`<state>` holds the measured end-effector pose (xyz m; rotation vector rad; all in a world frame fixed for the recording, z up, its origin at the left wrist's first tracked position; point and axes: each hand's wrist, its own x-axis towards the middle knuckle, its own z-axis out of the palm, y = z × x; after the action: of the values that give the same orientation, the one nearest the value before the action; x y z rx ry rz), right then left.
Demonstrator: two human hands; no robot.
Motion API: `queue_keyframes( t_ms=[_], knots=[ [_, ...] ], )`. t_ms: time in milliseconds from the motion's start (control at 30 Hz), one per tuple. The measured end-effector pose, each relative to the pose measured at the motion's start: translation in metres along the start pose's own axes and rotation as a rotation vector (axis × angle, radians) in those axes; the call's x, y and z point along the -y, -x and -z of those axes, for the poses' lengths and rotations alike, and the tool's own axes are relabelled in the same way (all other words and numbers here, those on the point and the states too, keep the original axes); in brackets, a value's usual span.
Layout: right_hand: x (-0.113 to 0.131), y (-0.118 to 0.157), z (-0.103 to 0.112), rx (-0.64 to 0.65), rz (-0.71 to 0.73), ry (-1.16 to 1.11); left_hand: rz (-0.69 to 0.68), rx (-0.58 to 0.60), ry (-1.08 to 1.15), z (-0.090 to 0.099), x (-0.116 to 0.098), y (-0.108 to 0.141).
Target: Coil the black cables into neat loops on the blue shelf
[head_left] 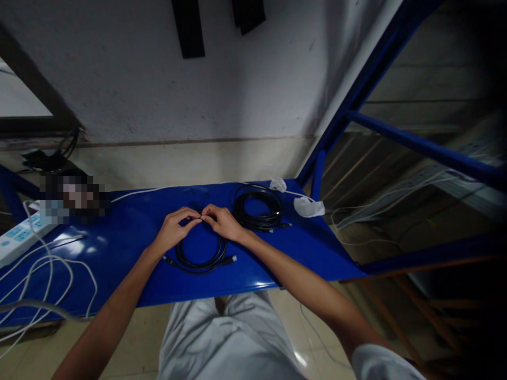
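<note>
A black cable [202,268] lies coiled in a ring on the blue table [119,232], its connector ends pointing left and right. At the far side of this ring, my left hand [178,226] and my right hand [222,220] meet fingertip to fingertip. Both hands pinch a small dark piece at the coil's top; whether it is a tie or the cable itself is too small to tell. Just right of my right hand rests a second, thicker black cable coil [258,211] with connectors at its near side.
A white power strip [24,235] and loose white cables [49,258] occupy the left end. White crumpled pieces [309,207] sit at the back right beside a blue frame post [317,174]. A wall [178,163] stands behind the table.
</note>
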<state>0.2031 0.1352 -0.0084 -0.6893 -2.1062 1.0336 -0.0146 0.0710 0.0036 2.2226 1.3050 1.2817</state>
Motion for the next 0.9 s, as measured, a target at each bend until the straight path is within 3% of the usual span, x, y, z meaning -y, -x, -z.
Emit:
queue_keyframes(
  t_ms=[600, 900],
  knots=[
    [0.002, 0.001, 0.001, 0.089, 0.019, 0.082, -0.075, 0.035, -0.019, -0.003, 0.006, 0.001],
    [-0.005, 0.000, -0.001, 0.088, 0.077, 0.227, 0.000, 0.098, -0.020, -0.002, 0.012, 0.001]
  ],
)
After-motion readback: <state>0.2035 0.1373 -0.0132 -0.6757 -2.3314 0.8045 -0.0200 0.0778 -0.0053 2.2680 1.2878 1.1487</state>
